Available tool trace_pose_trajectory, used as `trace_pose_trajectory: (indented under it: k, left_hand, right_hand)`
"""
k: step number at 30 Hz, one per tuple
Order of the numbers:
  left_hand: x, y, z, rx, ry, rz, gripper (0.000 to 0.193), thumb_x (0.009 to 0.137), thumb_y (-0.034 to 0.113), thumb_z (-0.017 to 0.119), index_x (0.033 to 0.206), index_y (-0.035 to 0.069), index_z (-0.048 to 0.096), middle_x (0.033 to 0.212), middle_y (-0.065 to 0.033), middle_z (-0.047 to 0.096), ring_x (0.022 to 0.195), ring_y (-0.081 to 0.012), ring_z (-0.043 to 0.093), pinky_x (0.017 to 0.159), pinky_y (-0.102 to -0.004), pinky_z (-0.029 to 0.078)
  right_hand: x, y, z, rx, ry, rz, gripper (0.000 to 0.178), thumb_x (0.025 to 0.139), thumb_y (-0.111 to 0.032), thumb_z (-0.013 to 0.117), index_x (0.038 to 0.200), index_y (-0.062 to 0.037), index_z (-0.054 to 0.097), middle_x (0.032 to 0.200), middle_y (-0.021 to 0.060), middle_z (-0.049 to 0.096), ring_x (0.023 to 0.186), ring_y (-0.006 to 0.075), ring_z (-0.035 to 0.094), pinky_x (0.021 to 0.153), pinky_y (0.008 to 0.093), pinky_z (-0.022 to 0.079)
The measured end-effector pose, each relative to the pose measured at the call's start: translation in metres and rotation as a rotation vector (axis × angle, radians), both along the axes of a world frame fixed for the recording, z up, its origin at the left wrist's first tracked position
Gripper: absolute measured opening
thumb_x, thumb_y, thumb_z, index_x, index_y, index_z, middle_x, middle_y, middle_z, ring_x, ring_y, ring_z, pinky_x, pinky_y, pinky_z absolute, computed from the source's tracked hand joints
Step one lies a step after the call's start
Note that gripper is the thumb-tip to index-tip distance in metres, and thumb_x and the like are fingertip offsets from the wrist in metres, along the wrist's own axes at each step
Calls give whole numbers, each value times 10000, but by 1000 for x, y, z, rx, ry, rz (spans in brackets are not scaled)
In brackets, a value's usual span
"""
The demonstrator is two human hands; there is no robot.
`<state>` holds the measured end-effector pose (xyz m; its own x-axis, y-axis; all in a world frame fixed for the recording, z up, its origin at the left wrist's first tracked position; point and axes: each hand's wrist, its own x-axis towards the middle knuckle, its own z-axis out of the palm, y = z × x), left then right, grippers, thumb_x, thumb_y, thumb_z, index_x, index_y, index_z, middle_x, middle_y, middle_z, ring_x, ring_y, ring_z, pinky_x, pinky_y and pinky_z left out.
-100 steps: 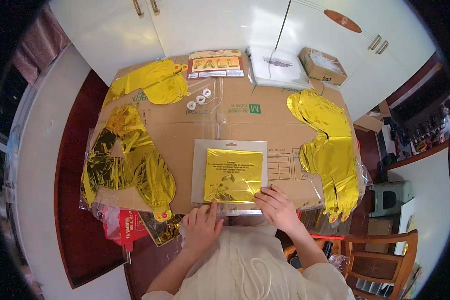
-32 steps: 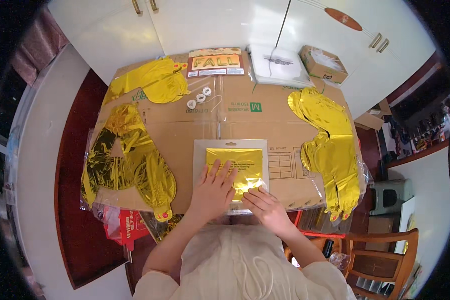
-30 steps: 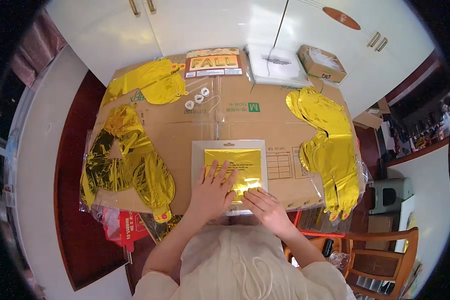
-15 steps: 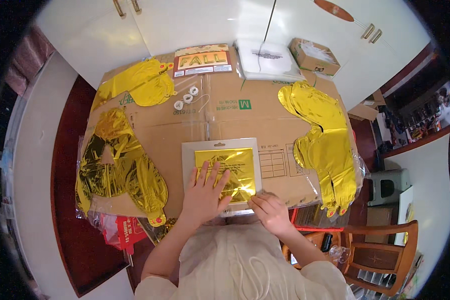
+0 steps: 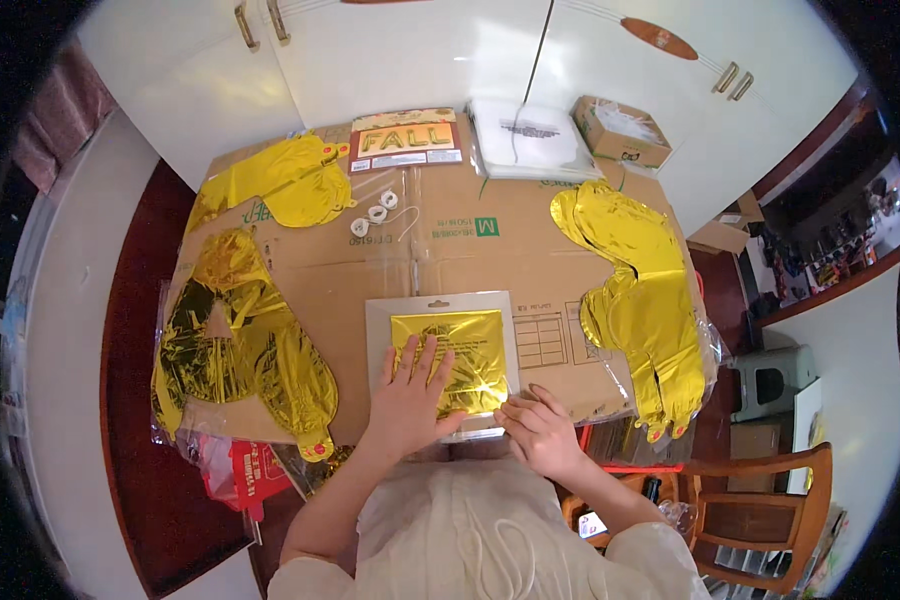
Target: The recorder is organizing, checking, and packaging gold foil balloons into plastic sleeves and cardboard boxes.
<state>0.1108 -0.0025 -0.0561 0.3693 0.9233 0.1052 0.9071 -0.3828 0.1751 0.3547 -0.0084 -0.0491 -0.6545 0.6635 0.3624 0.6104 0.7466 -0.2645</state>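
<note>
A flat package with a folded gold foil balloon point(image 5: 475, 350) on a pale card backing point(image 5: 378, 325) lies at the table's near edge. A hanging slot is cut in the card's far edge. My left hand point(image 5: 408, 395) rests flat on the package's left part, fingers spread. My right hand point(image 5: 538, 430) pinches the package's near right corner; the fingertips partly hide what they grip. Flattened gold foil balloons lie around it: a letter-A-shaped one point(image 5: 295, 375) to the left, another point(image 5: 310, 185) at the far left, and a long curved one point(image 5: 660, 300) to the right.
White ribbon rolls point(image 5: 375, 214) sit beyond the package. Along the far edge stand a printed balloon packet point(image 5: 407, 160), a stack of clear plastic bags point(image 5: 530, 140) and a small cardboard box point(image 5: 625, 150). Flattened cardboard point(image 5: 450, 270) covers the table; a wooden chair point(image 5: 810, 500) stands at the near right.
The view has tilted, so the table sits slightly lower in the picture. My right hand stays at the package's corner with its fingers shifted a little; my left hand still lies flat.
</note>
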Motion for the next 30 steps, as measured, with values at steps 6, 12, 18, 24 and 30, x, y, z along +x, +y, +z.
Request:
trace_pose_trajectory:
  k: [6, 12, 18, 24, 30]
  left_hand:
    - [0, -1, -1, 2, -1, 12, 880, 792, 584, 582, 1440, 33, 358, 1503, -207, 317, 1417, -364, 249, 1130, -576, 159]
    - [-1, -1, 1, -47, -5, 20, 897, 802, 553, 575, 1426, -45, 333, 1509, -205, 303, 1433, -352, 215, 1140, -570, 136]
    - [-9, 8, -7, 53, 47, 69, 719, 858, 454, 528, 1383, -26, 419, 1489, -225, 325, 1402, -364, 274, 1120, -579, 177]
    - [-12, 34, -1, 128, -40, 42, 617, 872, 395, 538, 1377, 51, 457, 1435, -199, 408, 1352, -354, 349, 1091, -574, 248]
    - [-30, 113, 22, 49, -195, 126, 398, 844, 296, 595, 1160, 56, 560, 1158, -158, 583, 1056, -327, 567, 873, -451, 466]
  right_hand:
    - [-35, 45, 24, -113, 41, -64, 423, 821, -191, 639, 1214, -45, 585, 1224, 113, 586, 1141, 276, 548, 1000, 451, 373]
    - [-65, 67, 3, -76, -181, -30, 707, 890, -452, 539, 1408, 2, 377, 1481, 192, 343, 1416, 345, 253, 1153, 517, 172]
    - [-68, 69, -3, -32, -234, -54, 743, 888, -527, 502, 1393, 9, 400, 1468, 201, 363, 1402, 358, 276, 1138, 530, 183]
    - [-60, 67, -3, -40, -226, -174, 740, 882, -524, 513, 1380, 14, 415, 1463, 205, 372, 1394, 365, 286, 1130, 535, 190]
    - [-40, 78, -16, -3, -228, -393, 749, 862, -537, 520, 1382, -4, 436, 1452, 202, 395, 1384, 352, 310, 1131, 533, 193]
